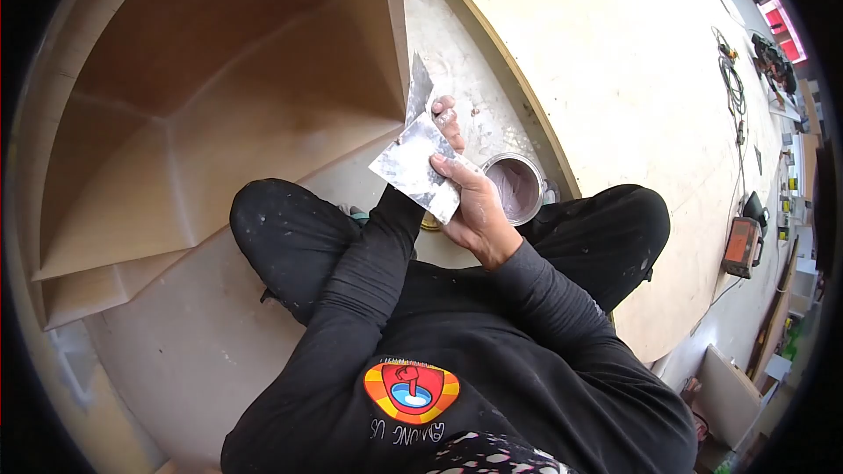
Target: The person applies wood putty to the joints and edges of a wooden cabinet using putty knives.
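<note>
My right hand (479, 211) grips a flat, square metal putty scraper (406, 161), thumb on top. Whitish putty is smeared over the scraper's face. Behind it is my left hand (448, 123), mostly covered, with only some putty-streaked fingers showing. A second thin metal scraper (420, 88) sticks up beside those fingers and appears to be held in them; the grip itself is hidden. Just right of my hands stands an open can (516, 189) of pinkish-grey putty.
At the left rises a wooden box-like structure (263, 114) with pale filler along its inner seams. A large plywood panel (632, 123) spans the right, edge close to the can. Farther right lie a cable (733, 88) and an orange-and-black device (742, 246).
</note>
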A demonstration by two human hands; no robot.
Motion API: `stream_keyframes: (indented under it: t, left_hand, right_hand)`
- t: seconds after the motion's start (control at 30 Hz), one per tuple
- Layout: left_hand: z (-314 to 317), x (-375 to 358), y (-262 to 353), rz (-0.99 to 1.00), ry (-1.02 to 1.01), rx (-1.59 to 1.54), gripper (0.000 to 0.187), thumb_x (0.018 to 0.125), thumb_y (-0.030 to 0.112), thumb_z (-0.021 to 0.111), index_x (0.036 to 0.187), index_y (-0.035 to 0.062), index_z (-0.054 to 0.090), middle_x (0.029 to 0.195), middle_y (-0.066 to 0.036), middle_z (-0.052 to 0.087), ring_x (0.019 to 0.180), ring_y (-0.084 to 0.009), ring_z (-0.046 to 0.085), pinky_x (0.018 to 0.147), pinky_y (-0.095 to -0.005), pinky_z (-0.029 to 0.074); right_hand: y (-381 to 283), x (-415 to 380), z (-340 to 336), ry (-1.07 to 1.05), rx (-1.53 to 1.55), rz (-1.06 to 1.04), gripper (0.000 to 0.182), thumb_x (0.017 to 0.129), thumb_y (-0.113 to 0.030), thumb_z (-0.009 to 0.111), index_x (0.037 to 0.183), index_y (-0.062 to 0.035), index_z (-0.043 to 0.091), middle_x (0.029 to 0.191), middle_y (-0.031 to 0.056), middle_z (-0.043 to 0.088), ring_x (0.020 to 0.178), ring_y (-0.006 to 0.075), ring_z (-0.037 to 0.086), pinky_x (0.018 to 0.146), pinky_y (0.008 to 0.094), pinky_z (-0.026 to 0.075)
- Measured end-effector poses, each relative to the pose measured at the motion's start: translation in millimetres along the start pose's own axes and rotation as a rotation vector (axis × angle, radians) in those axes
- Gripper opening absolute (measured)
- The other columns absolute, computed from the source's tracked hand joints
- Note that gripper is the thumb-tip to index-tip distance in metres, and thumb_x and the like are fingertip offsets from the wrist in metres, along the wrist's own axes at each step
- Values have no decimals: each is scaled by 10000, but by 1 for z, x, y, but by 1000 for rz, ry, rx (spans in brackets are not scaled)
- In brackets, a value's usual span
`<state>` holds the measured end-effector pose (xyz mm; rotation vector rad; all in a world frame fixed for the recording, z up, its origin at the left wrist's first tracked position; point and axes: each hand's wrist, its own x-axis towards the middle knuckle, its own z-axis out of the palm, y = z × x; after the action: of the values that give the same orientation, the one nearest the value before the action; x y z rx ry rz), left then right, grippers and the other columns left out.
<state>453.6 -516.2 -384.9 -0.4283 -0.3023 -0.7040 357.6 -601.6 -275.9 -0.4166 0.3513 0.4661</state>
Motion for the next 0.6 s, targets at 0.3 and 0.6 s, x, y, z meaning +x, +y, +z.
stream_keyframes:
  t: [0.3, 0.6]
  left_hand:
    - [-11, -20, -5, 5, 631, 501, 357, 1023, 416, 540, 1180, 101, 602, 1001, -99, 686, 896, -184, 679, 779, -308, 568]
    - [67, 23, -36, 406, 748, 1048, 297, 967, 282, 674, 1211, 131, 597, 999, 10, 676, 837, -99, 676, 594, -225, 542]
  right_hand:
    - [-60, 21, -4, 190, 1, -268, 253, 971, -125, 601, 1166, 36, 593, 1092, 146, 691, 990, 245, 697, 882, 360, 577]
    - [-88, 35, -41, 263, -518, -966, 226, 972, -131, 667, 1110, 47, 650, 1012, 80, 703, 888, 103, 643, 790, 246, 514]
